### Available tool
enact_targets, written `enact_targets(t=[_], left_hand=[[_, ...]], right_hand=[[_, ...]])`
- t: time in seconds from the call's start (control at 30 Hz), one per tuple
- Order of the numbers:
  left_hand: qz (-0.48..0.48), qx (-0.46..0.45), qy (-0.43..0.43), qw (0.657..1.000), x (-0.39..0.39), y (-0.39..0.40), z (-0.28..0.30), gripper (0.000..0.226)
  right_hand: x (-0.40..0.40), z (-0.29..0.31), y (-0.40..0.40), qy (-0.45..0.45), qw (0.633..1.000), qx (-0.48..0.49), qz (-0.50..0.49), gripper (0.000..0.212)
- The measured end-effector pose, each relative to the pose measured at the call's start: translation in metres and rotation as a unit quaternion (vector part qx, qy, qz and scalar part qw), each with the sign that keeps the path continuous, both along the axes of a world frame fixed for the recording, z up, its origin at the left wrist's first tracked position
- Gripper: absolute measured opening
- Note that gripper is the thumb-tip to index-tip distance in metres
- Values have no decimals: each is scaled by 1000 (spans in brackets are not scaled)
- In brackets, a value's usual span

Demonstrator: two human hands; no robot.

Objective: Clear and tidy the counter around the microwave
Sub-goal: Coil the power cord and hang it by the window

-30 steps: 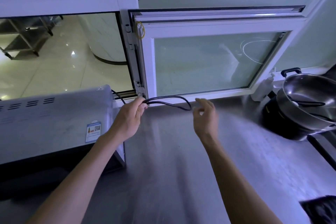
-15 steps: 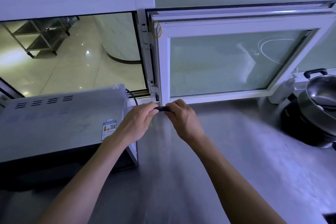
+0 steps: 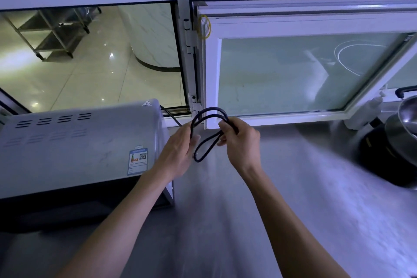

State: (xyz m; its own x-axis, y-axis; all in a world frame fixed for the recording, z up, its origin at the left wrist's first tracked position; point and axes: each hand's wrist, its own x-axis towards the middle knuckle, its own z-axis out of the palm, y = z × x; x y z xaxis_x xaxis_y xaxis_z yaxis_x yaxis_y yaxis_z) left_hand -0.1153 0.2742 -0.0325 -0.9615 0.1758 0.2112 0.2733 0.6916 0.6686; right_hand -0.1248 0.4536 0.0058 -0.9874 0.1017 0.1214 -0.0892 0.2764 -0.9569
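Microwave (image 3: 74, 144) cord (image 3: 208, 133) looped between both hands above the surface (image 3: 282, 198).
Its label (image 3: 138, 161) bore an unreadable QR code; left hand (image 3: 178, 153) and right hand (image 3: 239, 142) gripped the thin black coils.

Microwave (image 3: 74, 142) blocks left; pots (image 3: 392, 142) (stacked) crowd right; counter (image 3: 225, 221) between open.

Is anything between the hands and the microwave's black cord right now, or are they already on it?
Nothing visible stands between them. The left hand and right hand both already hold the looped black cord, raised above the counter just right of the microwave. Its far end runs back behind the microwave's rear corner.
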Motion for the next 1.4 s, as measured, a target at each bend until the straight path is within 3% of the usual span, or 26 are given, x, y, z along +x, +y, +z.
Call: enact_targets(t=[0.2, 0.37, 0.67, 0.77, 0.83, 0.97, 1.1, 1.23, 1.4], left_hand=[[4, -44, -15, 999, -6, 8, -20, 81], [28, -40, -14, 999, -16, 10, -30, 45], [12, -81, -38, 996, -20, 10, -22, 41], [15, -60, -54, 997, -19, 5, -12, 60], [16, -33, -69, 997, -19, 1, -10, 61], [14, 2, -84, 996, -22, -6, -9, 33], [-5, 10, -77, 997, -27, -8, -6, 35], [25, 95, -92, 991, -30, -5, -5, 17], [15, 56, -101, 993, -29, -3, -4, 14]], right_hand=[[-11, 1, -14, -14, 999, -32, -11, 24], [-15, -4, -21, -39, 998, -55, -20, 28], [-18, -10, -31, -94, 983, -155, -22, 30], [-24, -11, -33, -106, 981, -162, -12, 32], [-30, -11, -32, -107, 983, -151, -3, 32], [-38, -5, -29, -88, 991, -99, 11, 32], [-42, -7, -29, -68, 995, -73, -6, 30], [-45, -14, -21, -48, 998, -30, -18, 27], [-40, -17, -12, -46, 999, -11, 8, 22]])
